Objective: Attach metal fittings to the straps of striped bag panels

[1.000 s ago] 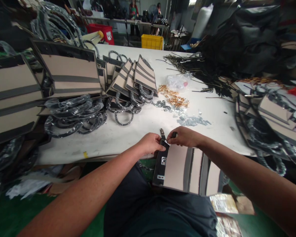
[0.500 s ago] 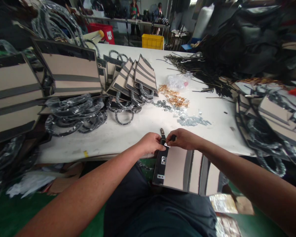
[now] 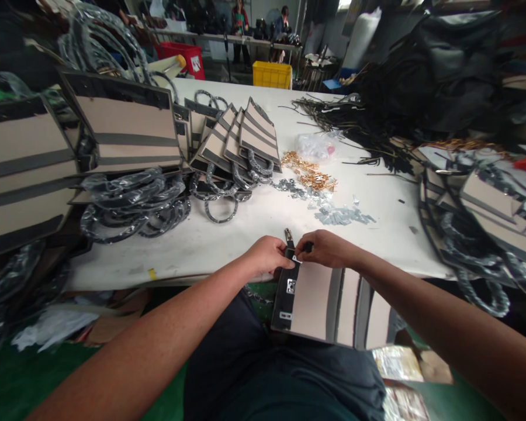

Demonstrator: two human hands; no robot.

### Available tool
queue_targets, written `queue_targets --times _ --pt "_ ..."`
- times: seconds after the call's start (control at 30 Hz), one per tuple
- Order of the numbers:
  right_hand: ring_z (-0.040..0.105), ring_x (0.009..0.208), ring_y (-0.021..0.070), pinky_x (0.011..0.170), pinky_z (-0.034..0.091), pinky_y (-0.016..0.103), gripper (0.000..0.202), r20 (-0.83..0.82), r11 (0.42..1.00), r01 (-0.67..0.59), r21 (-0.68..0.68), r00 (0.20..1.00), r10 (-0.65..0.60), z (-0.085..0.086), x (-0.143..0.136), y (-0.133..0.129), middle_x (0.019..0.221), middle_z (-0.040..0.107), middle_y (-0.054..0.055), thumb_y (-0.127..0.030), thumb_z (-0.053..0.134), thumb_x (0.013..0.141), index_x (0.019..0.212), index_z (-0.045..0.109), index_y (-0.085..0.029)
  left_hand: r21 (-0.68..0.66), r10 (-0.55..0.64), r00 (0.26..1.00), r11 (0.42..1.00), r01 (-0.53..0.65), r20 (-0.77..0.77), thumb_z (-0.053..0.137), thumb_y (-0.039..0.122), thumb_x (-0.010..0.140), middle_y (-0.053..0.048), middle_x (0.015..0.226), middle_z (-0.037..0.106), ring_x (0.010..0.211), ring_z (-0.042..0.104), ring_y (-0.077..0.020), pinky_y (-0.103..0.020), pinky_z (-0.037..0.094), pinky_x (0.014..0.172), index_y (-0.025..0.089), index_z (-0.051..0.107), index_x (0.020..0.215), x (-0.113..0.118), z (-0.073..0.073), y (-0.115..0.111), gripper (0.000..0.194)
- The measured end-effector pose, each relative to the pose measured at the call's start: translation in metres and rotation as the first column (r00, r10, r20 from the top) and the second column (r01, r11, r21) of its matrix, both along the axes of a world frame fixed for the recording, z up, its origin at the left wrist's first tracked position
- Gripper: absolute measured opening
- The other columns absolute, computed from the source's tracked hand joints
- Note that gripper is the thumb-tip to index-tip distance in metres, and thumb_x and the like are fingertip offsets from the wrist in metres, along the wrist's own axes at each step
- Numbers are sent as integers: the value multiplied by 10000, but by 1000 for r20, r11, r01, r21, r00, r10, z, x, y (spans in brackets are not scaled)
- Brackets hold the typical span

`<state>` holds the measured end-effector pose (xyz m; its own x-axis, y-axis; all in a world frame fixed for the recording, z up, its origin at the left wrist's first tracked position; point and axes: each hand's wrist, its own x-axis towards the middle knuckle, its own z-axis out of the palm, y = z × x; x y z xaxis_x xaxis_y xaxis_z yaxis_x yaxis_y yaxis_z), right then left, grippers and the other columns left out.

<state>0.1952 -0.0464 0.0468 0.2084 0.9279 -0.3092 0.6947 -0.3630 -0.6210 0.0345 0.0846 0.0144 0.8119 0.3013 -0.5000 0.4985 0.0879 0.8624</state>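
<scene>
Across my lap, against the table edge, lies an unfinished bag panel (image 3: 315,298), beige with black bands. A silver plate (image 3: 285,316) and a squarish metal fitting (image 3: 291,286) sit along its black edge. My left hand (image 3: 269,255) is closed on the panel's far corner, thumb on top. My right hand (image 3: 326,248) pinches a small silver metal plate (image 3: 295,258) against that black edge, close to the left thumb. Something dark shows among the right fingers; I cannot make out its kind. A black strap with a metal end (image 3: 288,235) sticks out beyond the corner.
Grey metal plates (image 3: 344,215) and gold-coloured fittings (image 3: 318,180) lie loose on the white table (image 3: 245,245). Striped bag pieces (image 3: 258,131) with plastic-wrapped handles (image 3: 134,199) crowd the left; more bag pieces (image 3: 491,199) lie right. Black strips (image 3: 368,140) spread behind.
Almost nothing differs. The right fingers have shifted very slightly at the small metal plate, while the left hand keeps its hold on the panel.
</scene>
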Motion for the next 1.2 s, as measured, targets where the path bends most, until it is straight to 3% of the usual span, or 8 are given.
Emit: queue_targets --times 0.2,0.67,1.2 --pt "676 775 175 698 463 261 134 81 1000 16 18 997 -18 2 -5 -2 885 788 -9 -276 717 832 899 829 -247 30 -4 1000 1000 4 7 814 55 709 63 531 605 389 507 -110 -230 373 412 170 626 683 -2 2 0 223" --pt "670 811 183 724 460 268 110 123 996 44 78 991 -53 1 -15 -9 933 774 6 -289 712 852 876 811 -247 34 -24 999 999 23 35 801 105 704 32 586 642 457 564 -128 -231 406 442 160 660 748 -4 -9 0 157" --pt "659 808 184 727 455 262 144 -6 996 -2 84 1000 3 2 -2 -6 896 764 7 -276 719 817 904 829 -241 132 -79 997 988 77 11 722 297 742 56 491 533 402 470 -95 -219 316 442 191 576 651 -9 3 2 202"
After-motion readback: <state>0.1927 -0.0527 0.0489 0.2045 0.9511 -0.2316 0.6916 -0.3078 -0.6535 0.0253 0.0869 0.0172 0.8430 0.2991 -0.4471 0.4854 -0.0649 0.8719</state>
